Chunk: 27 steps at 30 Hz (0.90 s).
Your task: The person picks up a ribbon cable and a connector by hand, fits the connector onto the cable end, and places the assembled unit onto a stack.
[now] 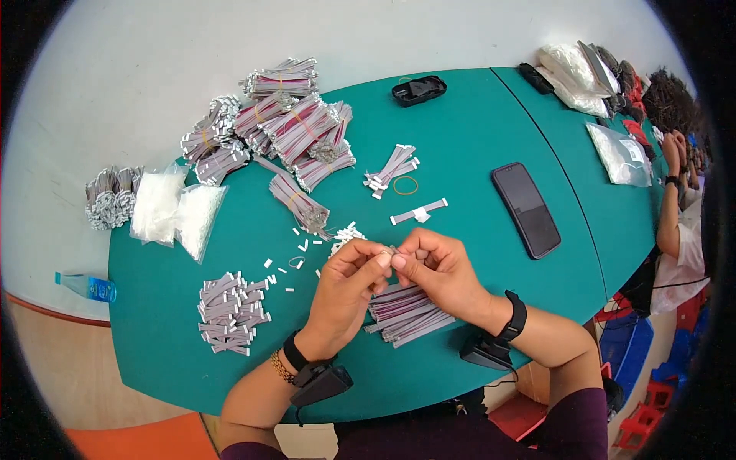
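Ribbon cables [412, 320], step: seemingly fine two-handed fingertip work; next move probably calls for light, steady pressure
Left hand [346, 282]: pinching a small piece [392, 251], mostly hidden
Right hand [445, 274]: pinching it too, fingertips meeting
Cable look: grey, purplish-striped, lying together on the green table [460, 126] just below the hands
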Each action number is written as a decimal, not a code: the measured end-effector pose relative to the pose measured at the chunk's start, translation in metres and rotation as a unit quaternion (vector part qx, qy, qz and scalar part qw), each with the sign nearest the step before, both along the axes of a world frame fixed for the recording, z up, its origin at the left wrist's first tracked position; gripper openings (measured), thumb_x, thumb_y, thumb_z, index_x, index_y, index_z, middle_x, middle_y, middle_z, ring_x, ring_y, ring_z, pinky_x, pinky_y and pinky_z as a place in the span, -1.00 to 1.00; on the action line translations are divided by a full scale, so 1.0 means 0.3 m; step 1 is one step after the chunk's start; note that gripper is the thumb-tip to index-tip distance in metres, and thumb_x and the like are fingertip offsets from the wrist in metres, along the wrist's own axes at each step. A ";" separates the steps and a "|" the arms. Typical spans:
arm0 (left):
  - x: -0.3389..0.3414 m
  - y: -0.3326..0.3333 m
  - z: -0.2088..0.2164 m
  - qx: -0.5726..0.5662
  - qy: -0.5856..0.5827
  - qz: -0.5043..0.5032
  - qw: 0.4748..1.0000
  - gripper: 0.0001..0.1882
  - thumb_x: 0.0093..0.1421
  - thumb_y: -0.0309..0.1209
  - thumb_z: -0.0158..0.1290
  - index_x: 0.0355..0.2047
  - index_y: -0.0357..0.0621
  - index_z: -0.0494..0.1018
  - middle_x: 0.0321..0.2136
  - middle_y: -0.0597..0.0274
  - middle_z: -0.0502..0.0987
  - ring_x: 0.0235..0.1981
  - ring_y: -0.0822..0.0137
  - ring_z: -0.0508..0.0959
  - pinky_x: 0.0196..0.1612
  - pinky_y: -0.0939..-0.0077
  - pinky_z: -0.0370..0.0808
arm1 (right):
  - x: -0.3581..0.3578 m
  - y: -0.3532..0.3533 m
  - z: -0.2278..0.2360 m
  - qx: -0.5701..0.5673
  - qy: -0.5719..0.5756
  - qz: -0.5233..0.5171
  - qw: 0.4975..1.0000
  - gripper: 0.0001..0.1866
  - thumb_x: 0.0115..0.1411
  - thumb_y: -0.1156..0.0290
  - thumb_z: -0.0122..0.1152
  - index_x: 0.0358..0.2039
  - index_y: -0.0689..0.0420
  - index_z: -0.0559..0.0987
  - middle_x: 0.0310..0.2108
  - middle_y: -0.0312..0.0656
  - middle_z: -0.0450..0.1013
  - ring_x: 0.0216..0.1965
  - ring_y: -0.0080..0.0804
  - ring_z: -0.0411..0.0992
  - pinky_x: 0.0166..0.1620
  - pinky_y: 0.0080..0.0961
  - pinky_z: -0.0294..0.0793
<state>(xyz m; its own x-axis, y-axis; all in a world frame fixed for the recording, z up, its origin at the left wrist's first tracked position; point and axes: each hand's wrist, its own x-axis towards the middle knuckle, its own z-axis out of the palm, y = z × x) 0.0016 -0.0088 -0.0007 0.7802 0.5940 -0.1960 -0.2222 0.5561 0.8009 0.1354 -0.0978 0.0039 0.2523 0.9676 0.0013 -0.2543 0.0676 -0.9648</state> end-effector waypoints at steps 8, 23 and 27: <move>-0.004 0.012 0.013 0.079 0.021 -0.033 0.996 -0.90 0.16 -0.47 0.02 -0.32 -0.21 0.41 -0.46 0.34 0.45 -0.49 0.56 0.35 -0.41 0.69 0.30 | 0.004 -0.011 0.022 0.004 -0.022 -0.017 1.000 -0.90 0.18 0.47 0.08 -0.45 0.18 0.41 -0.62 -0.42 0.34 -0.59 -0.79 0.24 -0.55 -0.80 0.19; -0.017 0.064 0.009 0.015 -0.011 -0.045 0.999 -0.80 0.20 -0.41 -0.02 -0.20 -0.24 0.39 -0.50 0.34 0.40 -0.46 0.55 0.36 -0.38 0.67 0.32 | 0.019 -0.005 0.010 0.005 -0.019 -0.028 0.999 -0.88 0.15 0.46 0.12 -0.49 0.16 0.40 -0.66 -0.41 0.33 -0.65 -0.78 0.22 -0.59 -0.79 0.16; -0.014 0.063 0.017 -0.005 -0.024 -0.040 0.999 -0.80 0.21 -0.42 -0.04 -0.19 -0.24 0.38 -0.48 0.33 0.41 -0.44 0.54 0.37 -0.36 0.66 0.33 | 0.021 -0.004 0.005 0.006 -0.028 -0.026 0.999 -0.88 0.15 0.47 0.11 -0.49 0.16 0.40 -0.66 -0.40 0.32 -0.65 -0.78 0.22 -0.59 -0.78 0.17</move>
<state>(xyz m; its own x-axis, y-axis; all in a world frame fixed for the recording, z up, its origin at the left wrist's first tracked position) -0.0025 0.0102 0.0044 0.8341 0.5271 -0.1627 -0.2150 0.5822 0.7841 0.1418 -0.0991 0.0055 0.3006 0.9533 0.0279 -0.1950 0.0901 -0.9767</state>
